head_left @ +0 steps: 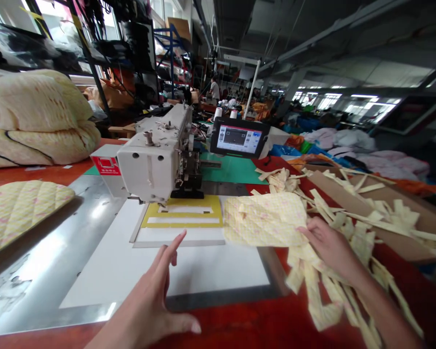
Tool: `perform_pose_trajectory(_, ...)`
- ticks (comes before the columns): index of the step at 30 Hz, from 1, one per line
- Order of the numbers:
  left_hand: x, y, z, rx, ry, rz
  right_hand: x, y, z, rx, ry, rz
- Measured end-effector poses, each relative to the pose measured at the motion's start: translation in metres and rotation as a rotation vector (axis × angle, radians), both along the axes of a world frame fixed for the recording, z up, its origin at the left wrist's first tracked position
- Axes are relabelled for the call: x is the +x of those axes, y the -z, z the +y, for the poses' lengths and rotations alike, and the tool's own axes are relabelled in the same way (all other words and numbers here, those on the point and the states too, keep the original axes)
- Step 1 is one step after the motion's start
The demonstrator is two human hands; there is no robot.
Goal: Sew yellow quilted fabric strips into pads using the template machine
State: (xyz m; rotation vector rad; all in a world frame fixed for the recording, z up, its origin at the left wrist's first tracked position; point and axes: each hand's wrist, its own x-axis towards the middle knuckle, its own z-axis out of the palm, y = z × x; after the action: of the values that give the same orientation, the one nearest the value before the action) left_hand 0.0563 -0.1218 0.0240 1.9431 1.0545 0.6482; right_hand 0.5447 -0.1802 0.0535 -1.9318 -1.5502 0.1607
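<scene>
My right hand (323, 240) pinches the right end of a yellow quilted fabric piece (265, 218) with faint pink marks. The piece lies partly over the white plate (218, 266), close to a yellow template frame (185, 220) with long slots. Fabric strips (319, 291) hang and lie beneath my right hand. With index finger stretched and thumb apart, my left hand (156, 291) hovers over the front of the plate, holding nothing. Behind the template stands a white sewing machine head (152, 160), its dark clamp (187, 191) at the template's back edge.
A control screen (238, 138) stands behind the machine. More yellow strips (279, 179) lie on the red table at right, beside a cardboard box (341, 198). Quilted pieces (22, 208) are stacked at left, with a large quilted bundle (36, 118) behind them.
</scene>
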Motion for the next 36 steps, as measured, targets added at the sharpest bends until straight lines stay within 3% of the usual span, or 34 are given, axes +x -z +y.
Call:
perform_pose_trajectory(4, 0.021, -0.011, -0.005, -0.04, 0.116, -0.001, -0.025, -0.01, -0.002, 0.078, 0.035, 0.398)
perform_pose_trajectory(6, 0.029, -0.016, -0.008, -0.055, 0.155, -0.014, -0.046, -0.025, -0.002, 0.15, 0.074, 0.572)
perform_pose_trajectory(8, 0.04, -0.022, -0.011, -0.017, 0.185, -0.032, -0.075, -0.046, -0.003, 0.225, 0.021, 0.713)
perform_pose_trajectory(11, 0.061, -0.029, -0.017, 0.185, 0.139, -0.115, -0.143, -0.077, -0.004, 0.24, -0.216, 0.725)
perform_pose_trajectory(13, 0.069, -0.03, -0.019, 0.282, 0.045, -0.236, -0.196, -0.09, -0.003, 0.044, -0.424, 0.638)
perform_pose_trajectory(15, 0.059, -0.025, -0.018, 0.288, -0.098, -0.355, -0.241, -0.092, 0.0, -0.136, -0.702, 0.433)
perform_pose_trajectory(17, 0.024, -0.017, -0.023, 0.273, -0.355, -0.383, -0.27, -0.084, 0.008, -0.104, -0.876, 0.192)
perform_pose_trajectory(20, -0.071, -0.011, -0.06, 0.287, -0.971, -0.215, -0.287, -0.055, 0.029, 0.113, -0.932, 0.022)
perform_pose_trajectory(23, -0.166, -0.021, -0.139, 0.328, -1.592, 0.039, -0.295, -0.016, 0.055, 0.202, -0.96, -0.011)
perform_pose_trajectory(24, -0.19, -0.026, -0.168, 0.373, -1.736, 0.149, -0.3, -0.004, 0.061, 0.209, -0.983, -0.023)
perform_pose_trajectory(26, -0.222, -0.033, -0.216, 0.487, -1.867, 0.483, -0.313, 0.017, 0.067, 0.215, -1.032, -0.036)
perform_pose_trajectory(28, -0.241, -0.024, -0.244, 0.536, -1.822, 0.814, -0.328, 0.03, 0.066, 0.215, -1.08, -0.03)
perform_pose_trajectory(30, -0.252, 0.003, -0.253, 0.422, -1.675, 0.984, -0.342, 0.034, 0.06, 0.227, -1.119, -0.011)
perform_pose_trajectory(32, -0.26, 0.04, -0.251, 0.167, -1.442, 0.966, -0.348, 0.033, 0.054, 0.244, -1.151, -0.008)
perform_pose_trajectory(34, -0.266, 0.07, -0.243, 0.014, -1.246, 0.828, -0.342, 0.035, 0.051, 0.267, -1.153, -0.032)
perform_pose_trajectory(36, -0.27, 0.079, -0.23, 0.079, -1.256, 0.72, -0.327, 0.042, 0.05, 0.293, -1.105, -0.079)
